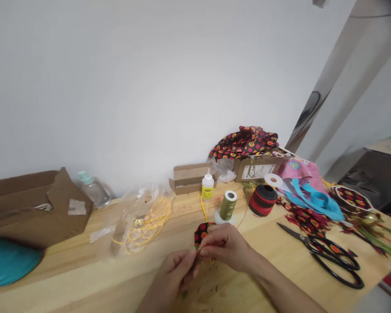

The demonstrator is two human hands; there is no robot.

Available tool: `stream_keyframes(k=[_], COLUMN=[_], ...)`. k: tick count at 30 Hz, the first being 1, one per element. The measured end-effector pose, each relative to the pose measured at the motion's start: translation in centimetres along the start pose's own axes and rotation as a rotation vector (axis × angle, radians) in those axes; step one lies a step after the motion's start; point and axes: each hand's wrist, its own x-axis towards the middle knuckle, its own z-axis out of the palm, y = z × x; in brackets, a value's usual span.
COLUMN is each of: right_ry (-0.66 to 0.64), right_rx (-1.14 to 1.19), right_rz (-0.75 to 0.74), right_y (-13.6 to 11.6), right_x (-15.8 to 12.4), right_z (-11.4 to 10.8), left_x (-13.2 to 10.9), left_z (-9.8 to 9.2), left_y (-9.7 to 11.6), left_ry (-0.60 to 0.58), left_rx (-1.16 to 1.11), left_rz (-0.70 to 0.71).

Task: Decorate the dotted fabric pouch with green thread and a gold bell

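Low in the middle of the view, my left hand (177, 271) and my right hand (226, 245) meet over a wooden table (94, 278). Both pinch a small black fabric piece with red and orange dots (202, 232), and their fingers are closed on it. A thin yellow cord (202, 208) runs up from the piece toward a small glue bottle (207, 186). Just behind my right hand stands an olive thread spool (228, 206).
A red and black spool (263, 200), white tape roll (273, 180), black scissors (329, 254) and patterned fabric scraps (308, 219) lie to the right. Yellow cord in a clear bag (146, 219) lies left. Cardboard boxes (35, 208) line the wall.
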Motion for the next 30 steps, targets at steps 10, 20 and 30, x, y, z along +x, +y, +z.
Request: stream_keyframes(k=[10, 20, 30], right_ry=[-0.046, -0.029, 0.426], right_rx=[-0.01, -0.041, -0.393], right_rz=[-0.082, -0.104, -0.394], right_y=[-0.9, -0.7, -0.4], right_x=[-0.8, -0.6, -0.4], right_z=[-0.5, -0.4, 0.3], left_x=[-0.6, -0.5, 0.2], left_z=[0.2, 0.4, 1.1], left_y=[-0.2, -0.2, -1.0], left_ry=[-0.203, -0.128, -0.026], left_rx=[-0.35, -0.228, -0.409], left_rz=[-0.063, -0.017, 0.13])
